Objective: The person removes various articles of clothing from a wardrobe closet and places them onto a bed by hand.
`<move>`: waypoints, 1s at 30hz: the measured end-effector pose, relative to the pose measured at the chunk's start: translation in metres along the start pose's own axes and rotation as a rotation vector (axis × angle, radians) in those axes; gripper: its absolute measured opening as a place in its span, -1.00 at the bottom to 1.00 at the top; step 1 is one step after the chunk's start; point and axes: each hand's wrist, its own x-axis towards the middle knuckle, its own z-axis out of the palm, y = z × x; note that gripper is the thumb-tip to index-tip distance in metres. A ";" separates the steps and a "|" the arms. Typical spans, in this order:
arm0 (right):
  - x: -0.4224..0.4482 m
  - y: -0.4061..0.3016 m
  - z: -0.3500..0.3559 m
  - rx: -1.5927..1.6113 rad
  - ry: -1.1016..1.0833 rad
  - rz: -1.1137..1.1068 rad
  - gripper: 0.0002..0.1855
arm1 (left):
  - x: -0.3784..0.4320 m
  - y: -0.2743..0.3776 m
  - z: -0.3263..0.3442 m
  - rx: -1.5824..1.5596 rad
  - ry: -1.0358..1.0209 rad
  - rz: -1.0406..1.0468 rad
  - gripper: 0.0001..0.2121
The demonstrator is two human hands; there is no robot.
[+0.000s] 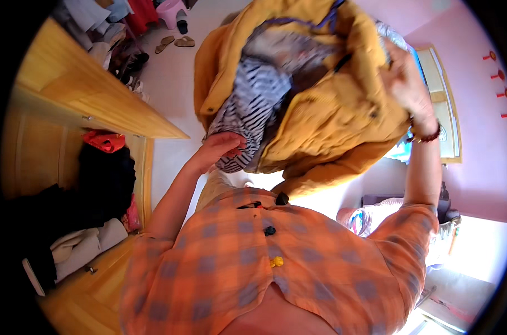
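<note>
A mustard-yellow padded jacket (320,125) hangs opened out in front of me, showing its grey inner lining and a part with black-and-white stripes (257,104). My left hand (224,150) is at the lower end of the striped fabric, its fingers curled against it; whether they grip it is unclear. On the other side, my right hand (408,83) holds the jacket near its upper right edge, blurred by motion, with a dark red bead bracelet on the wrist. The jacket's lower part hangs close to my orange checked shirt.
At the left stands a wooden wardrobe with an open door (111,96), dark clothes (106,176) and a red bag (104,141) inside. Sandals (184,41), a pink stool (171,12) and several shoes lie beyond. A basket (448,234) stands at the right.
</note>
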 end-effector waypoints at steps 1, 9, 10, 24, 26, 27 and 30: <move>0.005 0.024 -0.015 -0.140 0.066 -0.049 -0.44 | 0.011 0.001 0.005 -0.001 -0.009 -0.010 -0.71; 0.083 0.174 -0.123 -0.098 -0.178 0.023 -0.66 | 0.103 0.016 -0.015 0.070 -0.093 -0.124 -0.74; 0.086 0.196 -0.109 -0.484 0.158 0.166 -0.66 | 0.117 0.020 -0.016 0.075 -0.096 -0.150 -0.75; -0.019 0.400 0.294 -0.107 -0.124 0.833 -0.12 | 0.222 0.005 -0.035 0.198 -0.028 -0.373 -0.73; -0.006 0.403 0.302 -0.138 -0.062 0.873 -0.19 | 0.226 0.006 -0.025 0.166 0.049 -0.417 -0.73; 0.004 0.404 0.300 -0.116 0.150 0.834 -0.23 | 0.226 0.006 -0.019 0.168 0.062 -0.421 -0.73; 0.044 0.393 0.285 -0.148 0.353 0.734 -0.35 | 0.225 0.006 0.000 0.107 0.140 -0.433 -0.72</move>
